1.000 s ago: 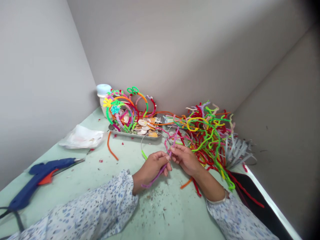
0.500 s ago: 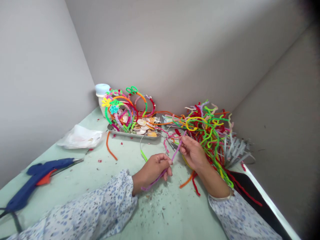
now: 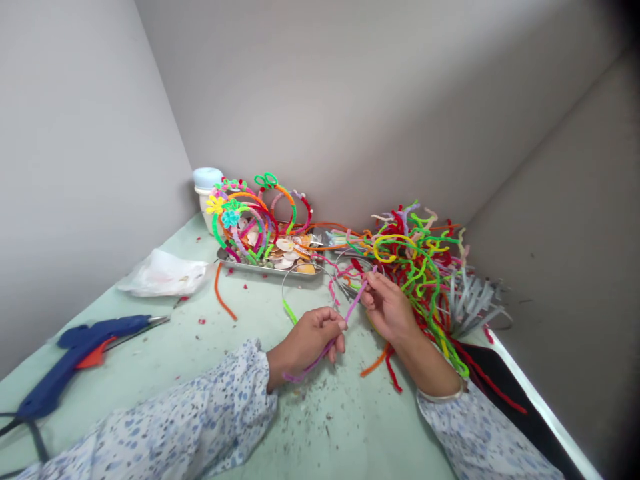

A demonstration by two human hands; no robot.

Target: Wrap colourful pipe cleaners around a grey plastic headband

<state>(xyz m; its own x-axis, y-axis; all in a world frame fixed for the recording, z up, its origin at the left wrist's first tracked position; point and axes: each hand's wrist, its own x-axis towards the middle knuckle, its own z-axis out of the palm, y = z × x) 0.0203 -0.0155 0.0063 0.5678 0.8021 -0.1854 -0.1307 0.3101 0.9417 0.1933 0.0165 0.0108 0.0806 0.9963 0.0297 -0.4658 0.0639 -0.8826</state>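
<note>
A purple pipe cleaner (image 3: 355,303) runs slantwise between my two hands. My left hand (image 3: 315,337) pinches it near the middle, and its lower end sticks out below the fingers toward my wrist. My right hand (image 3: 390,303) is closed on the upper end, fingertips pressed together. Behind my left hand stands a thin metal headband (image 3: 283,283) with a bright green wrapped section (image 3: 289,311) at its lower left; my fingers partly hide it, so I cannot tell whether they touch it.
Wrapped headbands (image 3: 293,207) stand in a metal tray (image 3: 270,270) of shells. A tangle of coloured pipe cleaners (image 3: 420,267) lies right, beside grey strips (image 3: 473,300). A blue glue gun (image 3: 75,363) and a plastic bag (image 3: 165,273) are left, a lidded white jar (image 3: 206,183) behind.
Both hands keep their grip on the purple pipe cleaner and have barely moved. The whole view has shifted slightly, with the surroundings a little further right.
</note>
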